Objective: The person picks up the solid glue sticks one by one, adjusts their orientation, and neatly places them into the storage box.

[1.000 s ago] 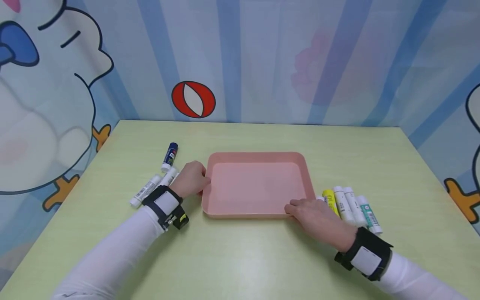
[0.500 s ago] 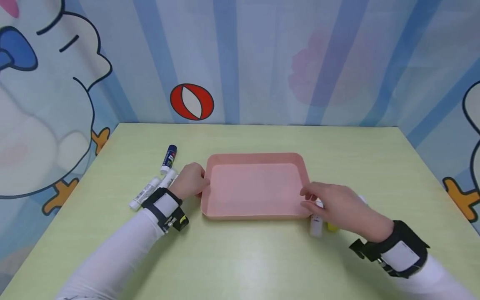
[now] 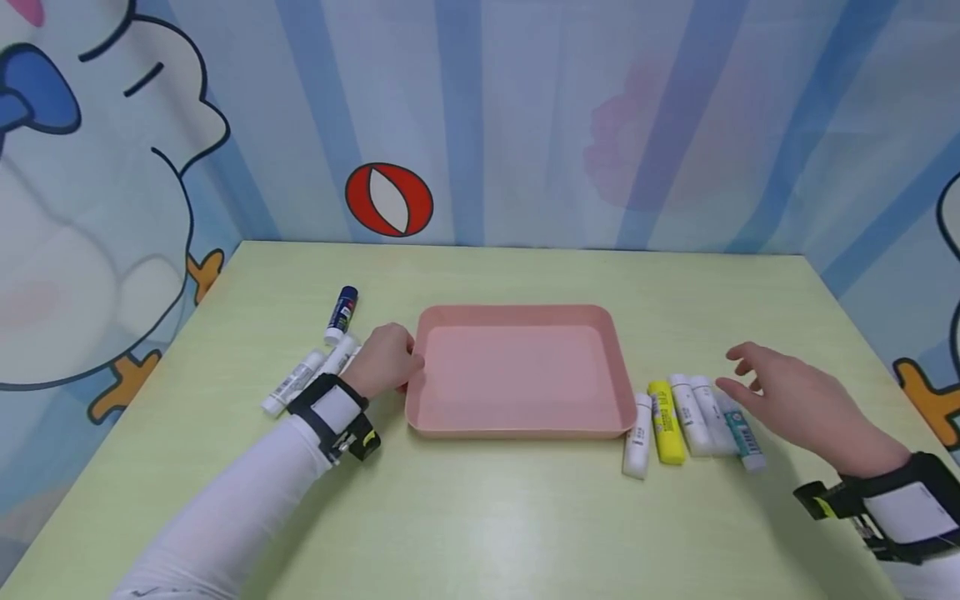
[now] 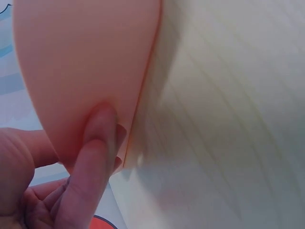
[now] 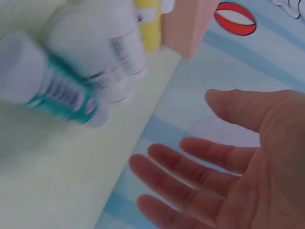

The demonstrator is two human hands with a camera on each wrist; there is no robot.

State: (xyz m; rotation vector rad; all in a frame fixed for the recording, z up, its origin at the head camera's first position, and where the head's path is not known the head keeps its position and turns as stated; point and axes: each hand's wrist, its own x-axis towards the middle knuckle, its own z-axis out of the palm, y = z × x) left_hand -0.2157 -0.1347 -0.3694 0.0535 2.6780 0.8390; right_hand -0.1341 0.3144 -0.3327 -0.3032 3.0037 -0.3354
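Note:
My left hand grips the left rim of a pink tray, its thumb and fingers on either side of the wall in the left wrist view. The tray lies flat on the table. Fingers spread and loosely bent, my right hand hovers just right of a row of glue sticks and holds nothing. Nearest to it is a teal-labelled glue stick; two white glue sticks, a yellow glue stick and another white glue stick follow leftward, the last close by the tray's corner.
Left of the tray, behind my left wrist, lie white glue sticks, partly covered by hand and strap. A dark blue glue stick lies beyond them. The light green table ends at a blue striped backdrop.
My right hand has left the tray's near right corner and moved right over the glue sticks to their far side, uncovering the row. My left hand stays on the tray's rim.

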